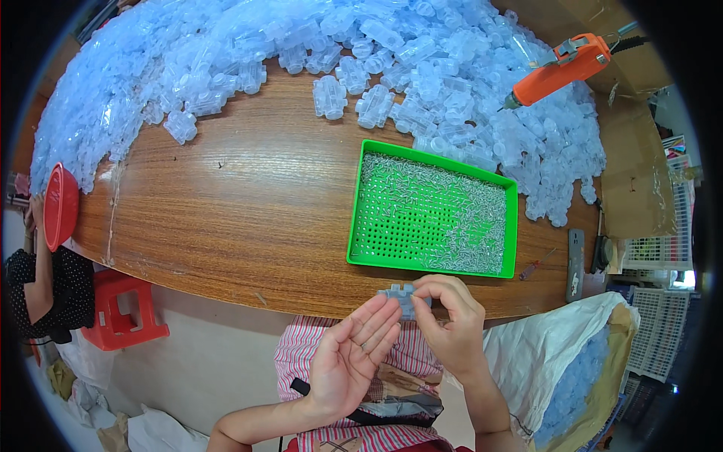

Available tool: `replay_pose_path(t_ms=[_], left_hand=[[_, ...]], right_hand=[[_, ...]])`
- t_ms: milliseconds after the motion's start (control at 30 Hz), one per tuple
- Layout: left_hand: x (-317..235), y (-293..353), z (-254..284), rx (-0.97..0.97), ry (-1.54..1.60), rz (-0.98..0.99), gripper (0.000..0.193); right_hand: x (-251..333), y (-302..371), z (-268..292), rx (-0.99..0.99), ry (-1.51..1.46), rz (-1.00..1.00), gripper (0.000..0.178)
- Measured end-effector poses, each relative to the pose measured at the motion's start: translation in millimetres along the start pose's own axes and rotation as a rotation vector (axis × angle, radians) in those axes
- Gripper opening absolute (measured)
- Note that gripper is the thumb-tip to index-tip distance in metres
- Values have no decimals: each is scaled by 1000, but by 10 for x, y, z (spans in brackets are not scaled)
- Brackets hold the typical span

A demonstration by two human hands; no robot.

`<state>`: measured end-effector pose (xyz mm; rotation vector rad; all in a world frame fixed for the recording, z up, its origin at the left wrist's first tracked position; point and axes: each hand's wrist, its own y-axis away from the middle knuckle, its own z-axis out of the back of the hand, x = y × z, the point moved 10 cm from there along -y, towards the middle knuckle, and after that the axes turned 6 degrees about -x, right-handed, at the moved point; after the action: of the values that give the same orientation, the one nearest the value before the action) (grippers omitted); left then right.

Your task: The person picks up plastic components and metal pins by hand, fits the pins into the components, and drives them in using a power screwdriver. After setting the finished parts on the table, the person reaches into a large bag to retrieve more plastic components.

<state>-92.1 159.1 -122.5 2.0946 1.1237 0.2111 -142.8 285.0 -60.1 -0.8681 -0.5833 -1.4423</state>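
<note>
Just in front of the table's near edge, my right hand (459, 328) pinches a small translucent bluish plastic part (401, 295) between thumb and fingers. My left hand (339, 371) is turned palm up with its fingers stretched out flat, the fingertips close against the part's left end. A ring-like glint shows on one left finger. Right beyond both hands lies a green perforated tray (352, 226), with many small silvery screws (482, 226) spread over it, thickest on its right side.
A large heap of similar plastic parts (301, 34) covers the table's far side. An orange electric screwdriver (561, 75) hangs at upper right. An open sack of parts (527, 354) stands at right. Left are a red bowl (62, 207), a red stool (124, 309) and another person's arm (39, 271).
</note>
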Motion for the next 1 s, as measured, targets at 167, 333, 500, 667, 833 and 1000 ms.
replay_pose_path(t_ms=[167, 333, 500, 667, 833, 1000], left_hand=[[-49, 8, -13, 42, 17, 2, 52], [-57, -9, 19, 16, -4, -16, 53], [-67, -14, 20, 8, -5, -22, 52], [-49, -5, 14, 47, 25, -29, 51], [-40, -5, 8, 42, 42, -37, 50], [-30, -23, 23, 3, 10, -66, 52]], right_hand=[[-53, 40, -36, 4, -7, -42, 14], [-59, -39, -70, 74, -24, -48, 13], [-145, -67, -150, 194, -93, -157, 10], [-230, -74, -218, 269, -168, -276, 9], [-266, -61, -254, 306, -185, -330, 8], [-294, -49, -260, 314, -182, -337, 7]])
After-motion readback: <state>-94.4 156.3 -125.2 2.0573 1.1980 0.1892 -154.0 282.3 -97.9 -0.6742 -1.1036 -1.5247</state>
